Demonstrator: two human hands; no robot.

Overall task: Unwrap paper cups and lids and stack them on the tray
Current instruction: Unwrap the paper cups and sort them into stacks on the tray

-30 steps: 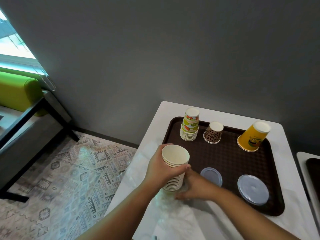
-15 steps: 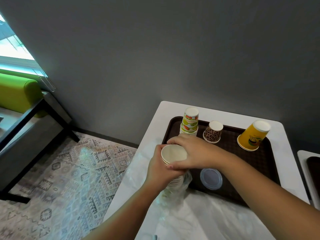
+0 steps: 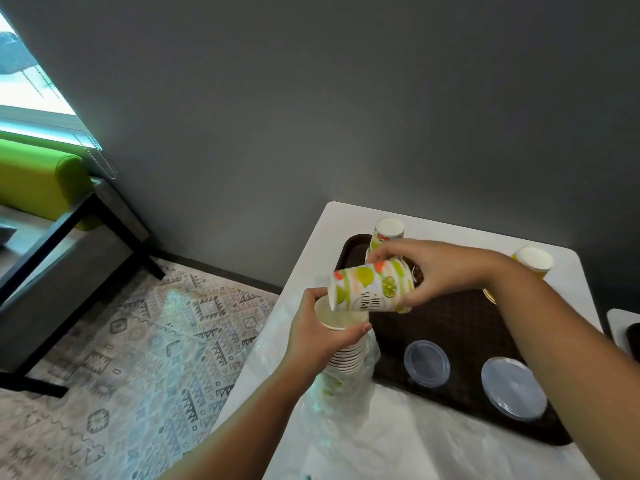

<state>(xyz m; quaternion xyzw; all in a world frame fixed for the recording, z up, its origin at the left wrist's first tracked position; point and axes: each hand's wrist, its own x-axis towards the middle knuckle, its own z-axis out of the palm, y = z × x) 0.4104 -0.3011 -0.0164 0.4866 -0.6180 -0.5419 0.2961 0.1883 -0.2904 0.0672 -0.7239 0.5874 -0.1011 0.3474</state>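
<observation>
Steadying: your left hand (image 3: 313, 336) gripped the cup stack (image 3: 346, 344), bracing it in its wrapper (image 3: 349, 386).
Freeing: your right hand (image 3: 427, 271) pinched one cup (image 3: 372, 289), tipped sideways, probably bound for the tray (image 3: 460, 327).

A white desk (image 3: 311, 251) with rounded corners filled the lower right of the frame, its far edge against a grey wall. A dark brown tray (image 3: 460, 327) lay on its right part and reached close to the far edge. Crumpled clear plastic wrap (image 3: 398, 441) spread over the desk's near part, just beside the tray's near edge. At the right edge of the frame a second white surface (image 3: 620, 323) stood beside the desk, carrying something dark.
</observation>
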